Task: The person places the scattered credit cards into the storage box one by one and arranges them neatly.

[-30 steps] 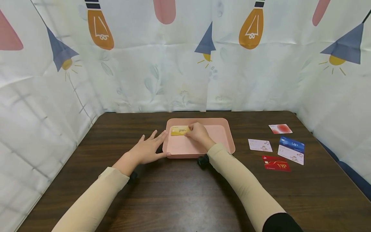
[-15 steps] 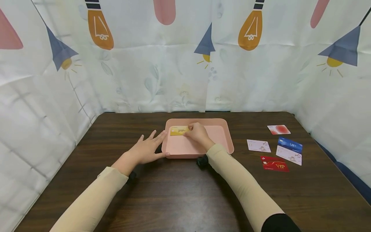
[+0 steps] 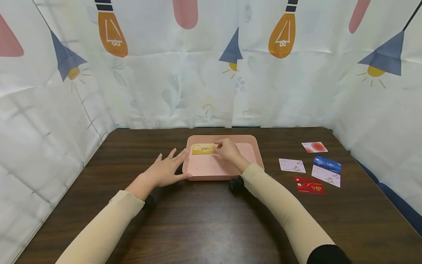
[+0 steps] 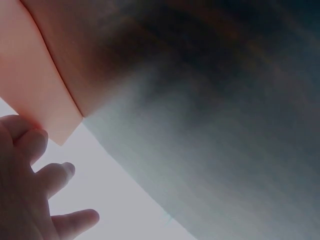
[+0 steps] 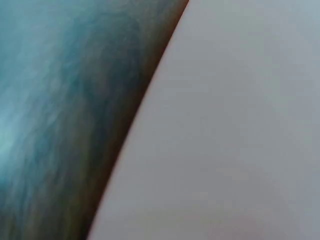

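A yellow card (image 3: 202, 149) lies in the back left part of a shallow pink tray (image 3: 201, 168). My right hand (image 3: 229, 151) is over the tray, its bent fingertips right at the card's right end. Spread fingers of my left hand (image 3: 163, 171) reach the tray's left side, the thumb at the front left corner. In the left wrist view, fingers of the left hand (image 4: 30, 175) show beside the tray's wall (image 4: 45, 75). Only blurred surfaces fill the right wrist view, with the right hand out of sight.
On the dark wooden table (image 3: 197, 220), to the right, lie a red VIP card (image 3: 310, 185), a pale card (image 3: 292, 165), a blue card (image 3: 327, 164) overlapping another pale card (image 3: 326, 175), and a red-and-white card (image 3: 314, 147). A patterned curtain (image 3: 148, 91) hangs behind.
My right hand has shifted slightly right off the yellow card, which keeps its place in the tray and shows more of its surface. The left hand stays at the tray. The view has turned slightly.
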`<state>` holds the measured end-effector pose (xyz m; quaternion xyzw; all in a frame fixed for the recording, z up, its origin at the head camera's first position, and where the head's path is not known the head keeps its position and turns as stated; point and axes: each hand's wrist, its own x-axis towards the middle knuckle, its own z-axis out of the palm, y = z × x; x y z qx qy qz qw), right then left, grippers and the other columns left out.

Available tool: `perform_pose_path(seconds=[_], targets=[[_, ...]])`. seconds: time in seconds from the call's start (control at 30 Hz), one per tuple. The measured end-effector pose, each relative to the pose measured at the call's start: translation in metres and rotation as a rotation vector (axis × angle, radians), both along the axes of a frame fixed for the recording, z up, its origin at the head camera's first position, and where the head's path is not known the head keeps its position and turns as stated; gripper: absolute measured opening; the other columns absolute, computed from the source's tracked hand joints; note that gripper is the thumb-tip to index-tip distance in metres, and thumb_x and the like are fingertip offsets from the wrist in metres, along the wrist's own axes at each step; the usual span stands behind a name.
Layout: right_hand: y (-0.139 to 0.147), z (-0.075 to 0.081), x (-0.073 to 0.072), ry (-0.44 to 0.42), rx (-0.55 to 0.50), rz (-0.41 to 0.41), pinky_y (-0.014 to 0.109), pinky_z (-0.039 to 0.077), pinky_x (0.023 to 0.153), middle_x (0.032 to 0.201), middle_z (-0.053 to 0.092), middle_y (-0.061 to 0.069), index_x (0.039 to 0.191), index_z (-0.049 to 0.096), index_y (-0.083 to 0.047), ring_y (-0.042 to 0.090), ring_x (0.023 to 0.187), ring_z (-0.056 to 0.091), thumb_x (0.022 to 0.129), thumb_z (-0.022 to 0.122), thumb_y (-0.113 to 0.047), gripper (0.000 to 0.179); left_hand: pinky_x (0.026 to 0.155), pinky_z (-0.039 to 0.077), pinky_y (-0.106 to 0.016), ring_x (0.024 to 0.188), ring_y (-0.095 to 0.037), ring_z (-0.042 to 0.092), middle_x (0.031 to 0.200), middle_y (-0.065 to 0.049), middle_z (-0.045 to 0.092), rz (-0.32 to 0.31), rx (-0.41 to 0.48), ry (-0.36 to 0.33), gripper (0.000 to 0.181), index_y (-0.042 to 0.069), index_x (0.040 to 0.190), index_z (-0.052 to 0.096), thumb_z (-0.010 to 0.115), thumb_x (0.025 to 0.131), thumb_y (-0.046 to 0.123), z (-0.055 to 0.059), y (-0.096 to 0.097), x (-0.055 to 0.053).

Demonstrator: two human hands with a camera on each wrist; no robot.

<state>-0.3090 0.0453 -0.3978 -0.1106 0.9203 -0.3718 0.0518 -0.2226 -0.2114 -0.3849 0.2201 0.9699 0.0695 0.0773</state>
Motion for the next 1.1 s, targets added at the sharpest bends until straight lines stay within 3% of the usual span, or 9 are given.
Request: perform_pose_path(seconds=[0.3, 0.63, 0.77, 0.93, 1.1], targets=[[0.014, 0.013, 0.009, 0.027, 0.002, 0.085, 0.030, 0.047, 0.072, 0.102, 0.073, 0.009, 0.132, 0.070, -0.004, 0.021, 0.086, 0.060, 0.096, 0.073, -0.014, 0.038, 0.114, 0.012, -0.074, 0.154, -0.041, 0.015, 0.170, -0.007, 0.019, 0.003, -0.002, 0.003, 0.096, 0.012, 0.166, 0.015, 0.051, 0.098, 0.070, 0.001, -0.001, 0.001], [0.040, 0.028, 0.024, 0.074, 0.001, 0.166, 0.036, 0.054, 0.076, 0.106, 0.072, 0.010, 0.132, 0.070, -0.004, 0.026, 0.092, 0.067, 0.098, 0.071, -0.016, 0.036, 0.114, 0.012, -0.075, 0.154, -0.041, 0.014, 0.170, -0.007, 0.019, -0.002, 0.000, 0.005, 0.096, 0.012, 0.166, 0.015, 0.050, 0.098, 0.069, 0.000, 0.000, 0.001], [0.056, 0.031, 0.026, 0.118, -0.066, 0.230, 0.037, 0.055, 0.075, 0.107, 0.072, 0.013, 0.127, 0.071, 0.001, 0.028, 0.090, 0.068, 0.098, 0.070, -0.011, 0.032, 0.114, 0.012, -0.075, 0.154, -0.041, 0.014, 0.170, -0.007, 0.019, -0.002, -0.009, 0.009, 0.096, 0.013, 0.166, 0.014, 0.050, 0.098, 0.070, -0.001, -0.001, 0.000], [0.078, 0.032, 0.025, 0.188, -0.133, 0.338, 0.042, 0.057, 0.086, 0.110, 0.072, 0.018, 0.124, 0.072, 0.004, 0.030, 0.097, 0.069, 0.096, 0.070, -0.004, 0.029, 0.113, 0.012, -0.075, 0.154, -0.041, 0.014, 0.170, -0.008, 0.019, -0.004, -0.014, 0.013, 0.096, 0.012, 0.166, 0.014, 0.051, 0.098, 0.068, 0.000, -0.001, 0.001], [0.104, 0.030, 0.028, 0.158, -0.127, 0.362, 0.048, 0.054, 0.093, 0.117, 0.069, 0.017, 0.129, 0.069, 0.003, 0.031, 0.104, 0.066, 0.099, 0.068, -0.008, 0.032, 0.113, 0.012, -0.075, 0.154, -0.041, 0.014, 0.170, -0.009, 0.019, -0.007, -0.012, 0.006, 0.095, 0.011, 0.166, 0.014, 0.052, 0.099, 0.067, 0.000, 0.000, 0.001]])
